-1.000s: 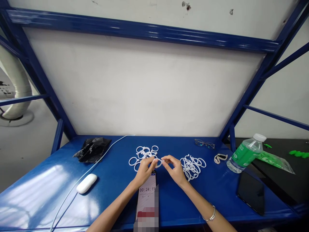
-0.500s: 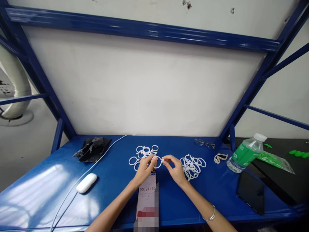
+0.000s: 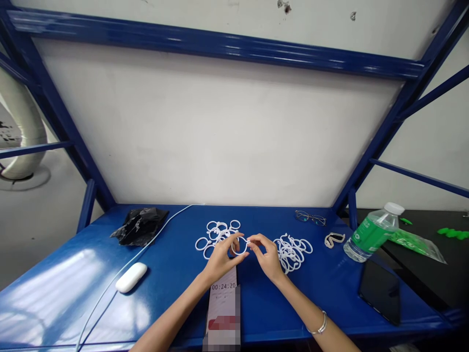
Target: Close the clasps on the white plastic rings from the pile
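A white plastic ring (image 3: 233, 251), round with a small joint at its right side, is held up between my two hands. My left hand (image 3: 219, 260) has its fingers at the ring's left and top, with the thumb stretched along its lower edge. My right hand (image 3: 269, 256) pinches the joint at the ring's right side between thumb and fingertips; the exact contact is too small to make out. Behind my left hand lies a loose group of white rings (image 3: 201, 243), partly hidden by it. To the right of my right hand is a tangled pile of open white rings (image 3: 293, 254).
A phone showing a timer (image 3: 223, 298) lies below my hands on the blue table (image 3: 176, 293). To the left are a white case (image 3: 131, 277), a cable (image 3: 146, 247) and a black bag (image 3: 141, 226). Glasses (image 3: 310, 218), a water bottle (image 3: 373, 232) and a dark phone (image 3: 380, 292) are to the right.
My left thumb has moved away from the ring's left edge to below it, and the ring has shifted slightly right and tilted. My right hand stays at the joint.
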A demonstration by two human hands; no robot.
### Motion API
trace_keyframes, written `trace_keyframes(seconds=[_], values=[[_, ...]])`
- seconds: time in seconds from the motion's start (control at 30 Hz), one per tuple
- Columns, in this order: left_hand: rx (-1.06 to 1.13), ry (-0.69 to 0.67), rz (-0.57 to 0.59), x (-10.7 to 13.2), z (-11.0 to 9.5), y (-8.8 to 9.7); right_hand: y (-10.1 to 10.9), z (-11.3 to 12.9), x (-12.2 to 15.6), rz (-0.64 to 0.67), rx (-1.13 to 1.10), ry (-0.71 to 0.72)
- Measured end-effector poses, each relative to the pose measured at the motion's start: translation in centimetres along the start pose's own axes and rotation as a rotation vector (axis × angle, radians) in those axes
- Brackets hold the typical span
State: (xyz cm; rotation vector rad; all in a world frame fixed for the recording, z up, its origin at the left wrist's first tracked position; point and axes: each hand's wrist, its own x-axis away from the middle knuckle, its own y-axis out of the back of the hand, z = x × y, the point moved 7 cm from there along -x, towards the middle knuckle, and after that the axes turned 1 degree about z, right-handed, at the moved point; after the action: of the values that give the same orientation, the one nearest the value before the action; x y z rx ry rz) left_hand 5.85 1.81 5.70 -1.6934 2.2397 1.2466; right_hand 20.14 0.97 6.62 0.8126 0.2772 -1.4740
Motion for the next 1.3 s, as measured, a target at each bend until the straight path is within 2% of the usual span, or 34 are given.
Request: trace_keyframes(seconds=[0.4, 1.07, 1.3], values=[[-0.067, -0.095, -0.028, 0.41, -0.28, -0.05, 0.06, 0.22, 0.10, 0.000, 0.007, 0.033], [-0.083, -0.075, 0.005, 0.40, -0.44, -0.09, -0.08, 0.43, 0.26, 0.035, 0.009, 0.060], [-0.080, -0.091, -0.020, 0.34, -0.68, 0.18, -0.27, 0.44, 0.30, 0.043, 0.020, 0.036]])
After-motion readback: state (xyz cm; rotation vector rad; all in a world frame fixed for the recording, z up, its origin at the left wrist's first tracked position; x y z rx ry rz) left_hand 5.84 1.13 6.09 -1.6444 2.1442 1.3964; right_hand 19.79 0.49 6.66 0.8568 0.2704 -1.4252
